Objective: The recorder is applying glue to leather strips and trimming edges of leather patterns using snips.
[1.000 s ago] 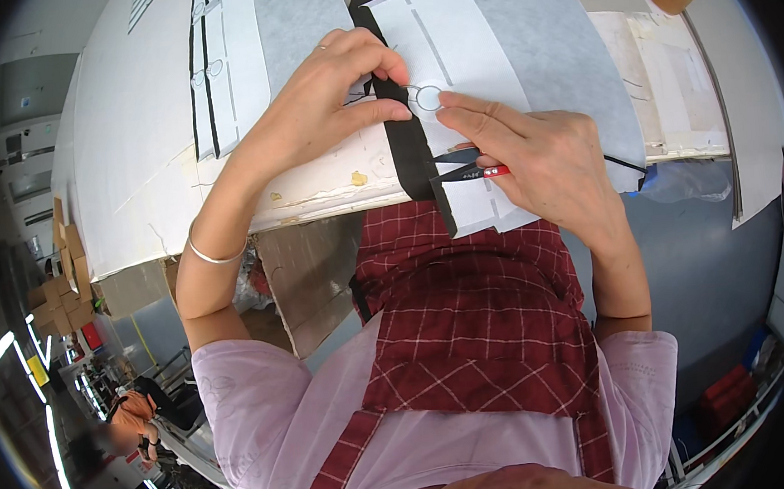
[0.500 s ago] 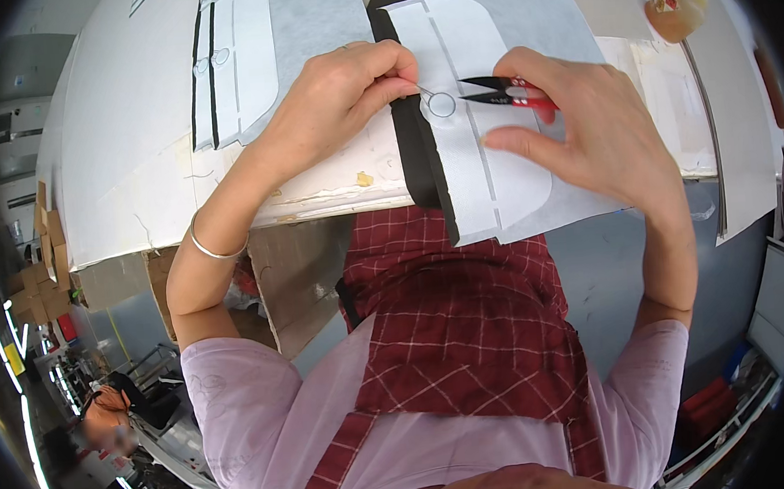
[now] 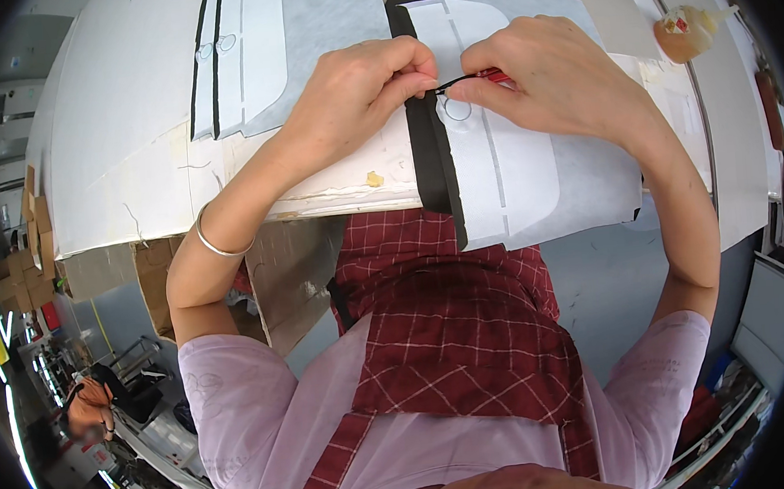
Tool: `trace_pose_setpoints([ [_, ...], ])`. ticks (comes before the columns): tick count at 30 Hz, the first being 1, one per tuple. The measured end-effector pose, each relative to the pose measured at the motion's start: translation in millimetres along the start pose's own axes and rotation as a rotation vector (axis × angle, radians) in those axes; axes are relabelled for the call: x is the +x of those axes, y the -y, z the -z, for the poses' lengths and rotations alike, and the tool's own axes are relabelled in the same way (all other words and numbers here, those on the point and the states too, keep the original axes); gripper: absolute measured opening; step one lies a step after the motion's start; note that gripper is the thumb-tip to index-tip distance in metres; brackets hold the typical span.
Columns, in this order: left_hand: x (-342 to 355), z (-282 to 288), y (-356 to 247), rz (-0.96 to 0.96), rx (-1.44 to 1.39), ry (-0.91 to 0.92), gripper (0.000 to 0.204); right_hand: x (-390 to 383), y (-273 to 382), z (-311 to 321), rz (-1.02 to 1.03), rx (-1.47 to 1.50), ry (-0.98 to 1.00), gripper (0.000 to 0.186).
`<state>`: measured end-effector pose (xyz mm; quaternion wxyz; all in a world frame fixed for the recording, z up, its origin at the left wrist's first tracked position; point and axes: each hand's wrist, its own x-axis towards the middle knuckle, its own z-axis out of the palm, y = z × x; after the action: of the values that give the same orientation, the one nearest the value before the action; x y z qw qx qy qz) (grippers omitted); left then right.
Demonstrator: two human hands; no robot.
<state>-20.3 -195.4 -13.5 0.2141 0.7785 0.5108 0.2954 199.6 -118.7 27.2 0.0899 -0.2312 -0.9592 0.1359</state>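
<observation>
Head view: a pale grey-white fabric panel with a black edge strip [image 3: 519,176] lies at the table's front, its near end overhanging. On it sits a thin grey ring [image 3: 458,108]. Beside the ring, the right hand [image 3: 551,74] grips red-handled, dark-bladed snips [image 3: 496,75], tips near the left hand [image 3: 367,87], whose thumb and fingertips pinch together; anything between them is too small to tell. Around them: a worn white table [image 3: 347,186], similar panels [image 3: 256,59] leftward, an amber squeeze bottle [image 3: 685,35] rightward, and a distant person in orange [image 3: 88,407].

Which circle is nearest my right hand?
The lone circle just below the right hand, on the right panel; the other two sit side by side, farther left.
</observation>
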Motion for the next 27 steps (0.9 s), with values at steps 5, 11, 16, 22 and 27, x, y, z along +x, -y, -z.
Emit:
trace_pose_setpoints([
  [5, 0.6, -0.3, -0.1, -0.007, 0.046, 0.012, 0.008, 4.6, 1.4, 2.1, -0.027, 0.009, 0.045, 0.035],
  [11, 0.4, -2.3, 0.9, -0.033, 0.052, 0.005, 0.008, 8.6, -3.4, 1.4, -0.011, 0.046, 0.068, 0.037],
  [16, 0.4, -3.4, 3.1, -0.015, 0.044, 0.008, 0.007, 14.4, -11.7, 0.2, -0.130, 0.218, 0.251, 0.044],
  [22, 0.2, -2.1, 1.5, 0.019, 0.049, 0.021, 0.007, 21.7, -22.2, -5.1, -0.109, 0.389, 0.372, 0.042],
  [27, -17.5, 22.9, -8.4, 0.094, 0.030, 0.020, 0.009, 15.0, -28.5, 7.7, -0.043, 0.510, 0.384, 0.039],
])
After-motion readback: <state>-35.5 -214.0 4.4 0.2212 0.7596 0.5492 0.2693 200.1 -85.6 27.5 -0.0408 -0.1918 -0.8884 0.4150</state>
